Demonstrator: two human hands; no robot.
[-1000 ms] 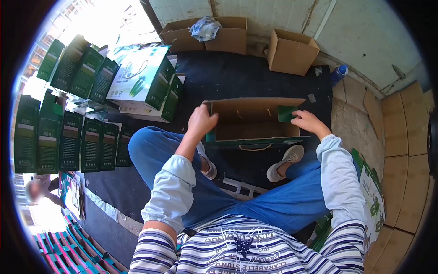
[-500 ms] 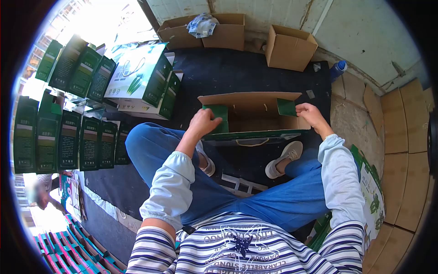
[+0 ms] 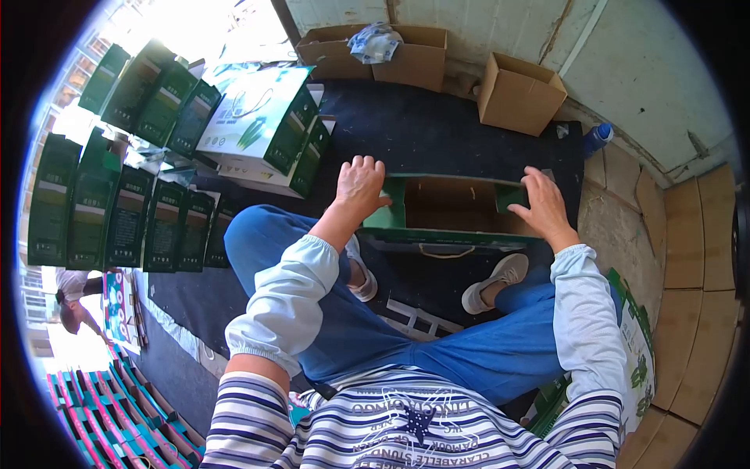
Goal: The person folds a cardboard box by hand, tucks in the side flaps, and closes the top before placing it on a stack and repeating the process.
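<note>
A green carton (image 3: 469, 234) with a brown inside stands open at the top between my hands, a rope handle on its near side. At its left end is my left hand (image 3: 361, 186), fingers spread, the thumb by the green end flap. My right hand (image 3: 544, 205) is at the right end, its fingers apart and reaching over the far corner. Both hands touch or nearly touch the box and grip nothing.
Green cartons (image 3: 148, 219) stand in rows at the left, beside a stacked white-topped box (image 3: 254, 117). Brown boxes (image 3: 522, 94) are by the back wall, near a blue bottle (image 3: 598, 137). Another person (image 3: 72, 301) bends at the far left. Flat cardboard (image 3: 683, 234) lies at the right.
My hands have moved up to the far side of the carton, and their fingers have spread. The carton's far flap, raised before, no longer stands up. The whole view has shifted slightly.
</note>
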